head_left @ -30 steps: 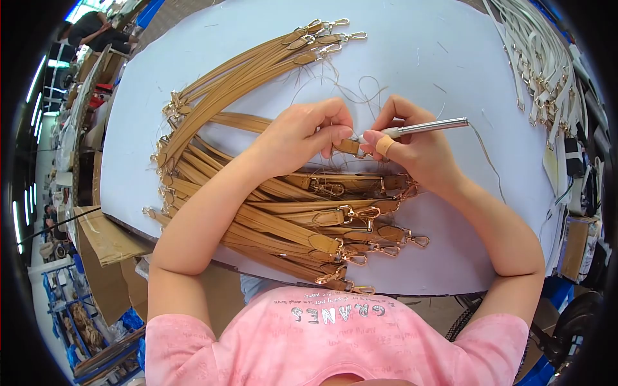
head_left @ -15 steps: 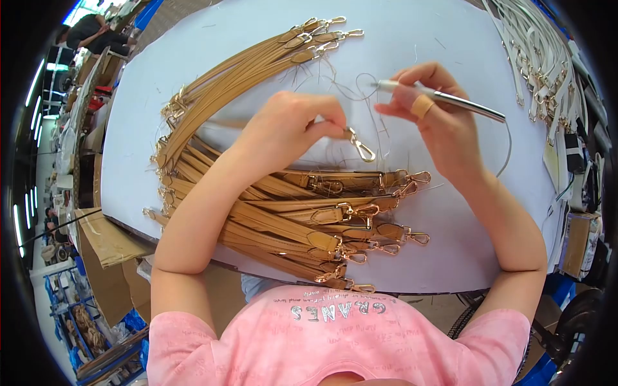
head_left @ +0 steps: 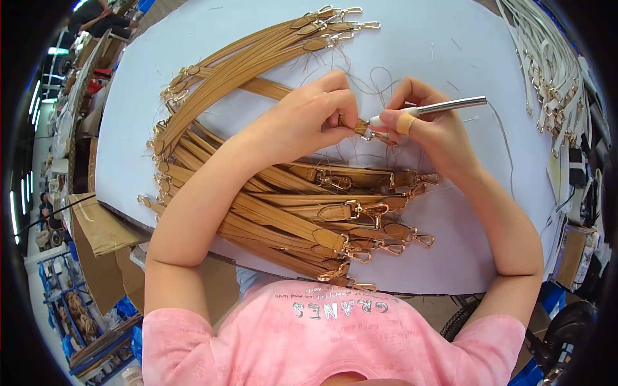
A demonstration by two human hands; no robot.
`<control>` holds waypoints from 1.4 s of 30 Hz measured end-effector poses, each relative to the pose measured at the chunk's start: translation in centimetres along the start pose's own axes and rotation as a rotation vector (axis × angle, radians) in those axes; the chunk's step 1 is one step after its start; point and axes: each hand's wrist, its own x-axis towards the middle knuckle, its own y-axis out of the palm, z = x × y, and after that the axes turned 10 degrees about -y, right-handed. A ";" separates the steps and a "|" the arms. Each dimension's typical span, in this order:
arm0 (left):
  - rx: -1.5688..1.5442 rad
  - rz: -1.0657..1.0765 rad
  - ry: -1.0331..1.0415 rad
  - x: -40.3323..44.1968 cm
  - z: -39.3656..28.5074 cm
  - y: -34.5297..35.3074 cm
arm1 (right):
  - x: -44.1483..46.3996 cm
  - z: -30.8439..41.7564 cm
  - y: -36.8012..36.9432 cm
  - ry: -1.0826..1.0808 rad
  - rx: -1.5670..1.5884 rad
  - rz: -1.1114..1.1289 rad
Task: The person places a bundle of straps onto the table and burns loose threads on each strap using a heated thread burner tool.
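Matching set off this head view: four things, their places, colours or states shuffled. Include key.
Things
1. Left hand
2. Pen-shaped tool
3. White straps
4. T-shirt

Places, colours, states
A. Along the upper right edge of the view
B. Pink
C. Pinching a tan strap near its end
D. Held in the right hand

Pairs: 1-C, 2-D, 3-A, 4-B

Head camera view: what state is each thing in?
Left hand: closed on the held strap
Held strap: pinched near its clasp end
Right hand: gripping the pen-like tool
Pen-like tool: tip close to the held strap, contact unclear
Cord: slack
Upper tan straps: bunched, curved
Lower tan straps: piled, overlapping
White straps: bunched
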 end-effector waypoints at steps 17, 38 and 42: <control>-0.031 -0.008 0.020 0.1 0.4 -0.4 | -0.3 -0.2 0.6 -0.055 -0.359 0.055; -0.586 0.031 -0.160 0.6 1.5 -0.2 | -0.4 0.3 1.0 -0.002 -0.313 -0.064; -0.591 0.048 -0.166 0.6 1.7 -0.2 | -0.4 0.3 0.9 -0.004 -0.314 -0.051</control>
